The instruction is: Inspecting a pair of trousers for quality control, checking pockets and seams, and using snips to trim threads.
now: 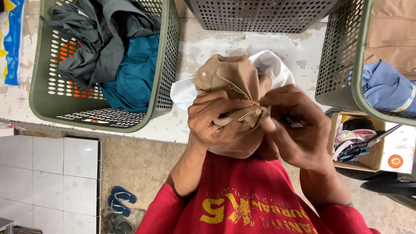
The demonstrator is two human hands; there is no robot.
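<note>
Tan cloth [234, 82] is pinched by fingers of left hand [216, 123] and right hand [299, 130]; grip should be kept tight at the gathered fold.

Bunched tan garment [232, 80] with white cloth [273, 65] behind, held above table.

Person, seen from above. Garment: red short-sleeved T-shirt [242, 203], soft knit, with yellow block lettering printed across the chest, part of the print cracked and worn. Sleeves end above the elbow; forearms bare. Left hand [216, 123] and right hand [299, 130]: bare, no gloves, rings or watch visible. Nails short. No other clothing in view.
</note>
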